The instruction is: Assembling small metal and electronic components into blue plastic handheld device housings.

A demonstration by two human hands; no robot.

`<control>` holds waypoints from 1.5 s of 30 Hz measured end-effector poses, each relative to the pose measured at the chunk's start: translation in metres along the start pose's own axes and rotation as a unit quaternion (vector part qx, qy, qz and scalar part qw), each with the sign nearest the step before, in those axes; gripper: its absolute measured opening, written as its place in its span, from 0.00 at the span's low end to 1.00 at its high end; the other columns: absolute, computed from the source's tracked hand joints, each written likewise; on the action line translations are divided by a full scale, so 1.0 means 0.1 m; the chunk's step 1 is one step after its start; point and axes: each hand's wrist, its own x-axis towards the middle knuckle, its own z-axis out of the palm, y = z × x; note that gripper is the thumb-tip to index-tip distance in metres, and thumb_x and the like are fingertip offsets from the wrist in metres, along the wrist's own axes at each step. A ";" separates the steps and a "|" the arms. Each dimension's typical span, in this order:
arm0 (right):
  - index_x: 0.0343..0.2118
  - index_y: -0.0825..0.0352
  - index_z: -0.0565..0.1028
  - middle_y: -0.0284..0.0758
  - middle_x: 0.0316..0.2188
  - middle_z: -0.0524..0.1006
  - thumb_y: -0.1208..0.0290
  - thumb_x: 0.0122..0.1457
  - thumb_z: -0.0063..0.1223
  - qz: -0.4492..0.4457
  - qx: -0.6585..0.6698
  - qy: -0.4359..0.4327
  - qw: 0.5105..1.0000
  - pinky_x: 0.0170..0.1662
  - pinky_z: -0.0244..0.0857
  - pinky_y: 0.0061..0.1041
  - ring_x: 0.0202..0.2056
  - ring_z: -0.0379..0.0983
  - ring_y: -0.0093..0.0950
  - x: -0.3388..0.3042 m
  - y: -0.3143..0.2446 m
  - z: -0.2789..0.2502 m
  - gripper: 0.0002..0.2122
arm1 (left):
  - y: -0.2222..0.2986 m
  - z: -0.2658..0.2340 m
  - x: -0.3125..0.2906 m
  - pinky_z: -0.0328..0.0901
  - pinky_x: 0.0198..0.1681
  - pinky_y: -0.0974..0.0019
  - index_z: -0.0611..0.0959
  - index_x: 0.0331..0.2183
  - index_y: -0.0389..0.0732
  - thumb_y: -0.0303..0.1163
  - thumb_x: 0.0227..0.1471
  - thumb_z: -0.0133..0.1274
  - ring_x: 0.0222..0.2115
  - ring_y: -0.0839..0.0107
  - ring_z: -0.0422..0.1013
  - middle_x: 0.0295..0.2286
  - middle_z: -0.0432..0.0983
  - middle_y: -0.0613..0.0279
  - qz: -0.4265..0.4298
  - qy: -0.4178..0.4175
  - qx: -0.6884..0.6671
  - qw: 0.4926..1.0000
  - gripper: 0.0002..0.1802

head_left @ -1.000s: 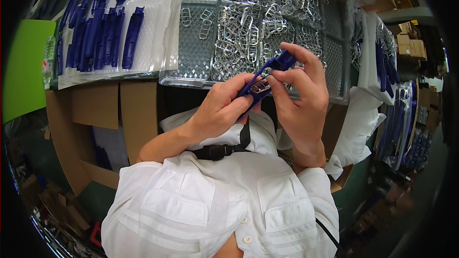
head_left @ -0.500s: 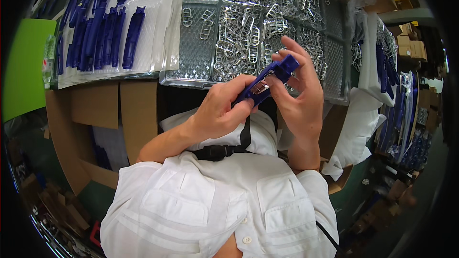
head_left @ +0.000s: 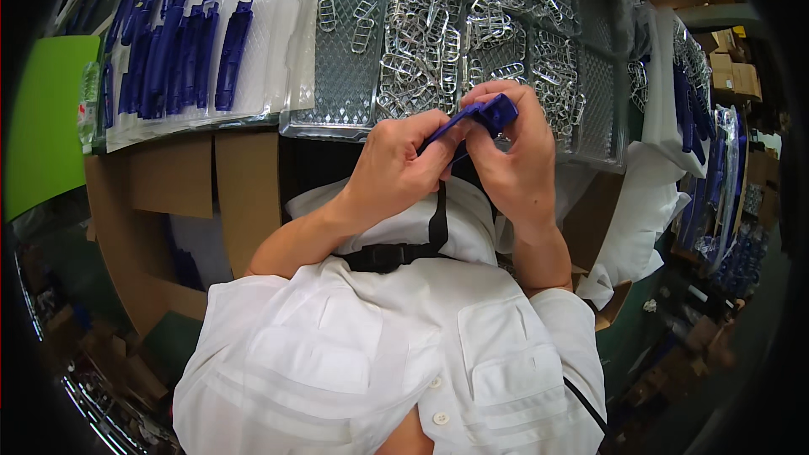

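A long blue plastic part (head_left: 497, 111) with a boxy end is held up between my hands, just in front of the clear trays. My left hand (head_left: 406, 154) is closed around its lower left end, thumb pressed on it. My right hand (head_left: 511, 145) grips the boxy upper right end between thumb and fingers. The inner face of the part is turned away, so any metal piece in it is hidden. Beyond my hands, many metal wire clips (head_left: 421, 42) lie heaped in a clear compartmented tray (head_left: 337, 84).
More blue plastic parts (head_left: 177, 55) lie on a translucent sheet (head_left: 278, 50) at the left, near a green panel (head_left: 46, 118) and a clear bottle (head_left: 89, 101). An open cardboard box (head_left: 244, 202) stands below. White wrapping (head_left: 632, 211) hangs at the right beside crowded shelves.
The blue part has been tilted, so the metal clip seen in it before is out of sight. My right fingers, spread earlier, have closed round its boxy end.
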 end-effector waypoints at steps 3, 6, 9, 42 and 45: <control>0.43 0.71 0.72 0.39 0.44 0.77 0.89 0.57 0.56 0.013 -0.006 -0.001 1.000 0.50 0.71 0.24 0.46 0.76 0.25 0.06 0.00 0.00 0.12 | -0.03 -0.02 0.05 0.66 0.21 0.69 0.82 0.33 0.36 0.32 0.64 0.53 0.16 0.77 0.71 0.17 0.75 0.65 0.007 0.008 0.020 1.000 0.10; 0.43 0.71 0.72 0.41 0.43 0.77 0.88 0.56 0.58 0.009 0.115 0.001 0.993 0.51 0.71 0.27 0.46 0.76 0.28 0.09 0.12 -0.06 0.13 | 0.15 -0.19 0.02 0.70 0.31 0.73 0.82 0.45 0.33 0.34 0.68 0.52 0.27 0.80 0.73 0.29 0.79 0.64 0.027 -0.092 0.084 0.992 0.13; 0.44 0.71 0.73 0.44 0.45 0.77 0.86 0.55 0.60 -0.039 0.276 0.038 0.960 0.52 0.71 0.31 0.46 0.76 0.32 0.04 0.21 -0.18 0.14 | 0.24 -0.29 -0.11 0.71 0.39 0.73 0.78 0.55 0.33 0.34 0.67 0.52 0.34 0.78 0.75 0.38 0.79 0.59 0.040 -0.129 -0.074 0.988 0.20; 0.48 0.74 0.76 0.46 0.52 0.76 0.87 0.60 0.55 -0.026 0.220 0.087 0.971 0.55 0.70 0.27 0.50 0.76 0.30 0.01 0.47 -0.54 0.13 | 0.92 -0.84 0.74 0.73 0.38 0.67 0.80 0.52 0.32 0.32 0.53 0.68 0.36 0.68 0.79 0.40 0.81 0.51 0.217 0.064 0.264 0.938 0.27; 0.47 0.74 0.76 0.45 0.52 0.76 0.88 0.62 0.52 -0.031 0.227 0.096 0.969 0.55 0.71 0.26 0.50 0.76 0.29 -0.04 0.45 -0.59 0.12 | 1.22 -1.44 1.83 0.65 0.24 0.76 0.83 0.54 0.38 0.41 0.59 0.63 0.24 0.83 0.72 0.27 0.79 0.67 0.183 0.141 0.294 0.928 0.25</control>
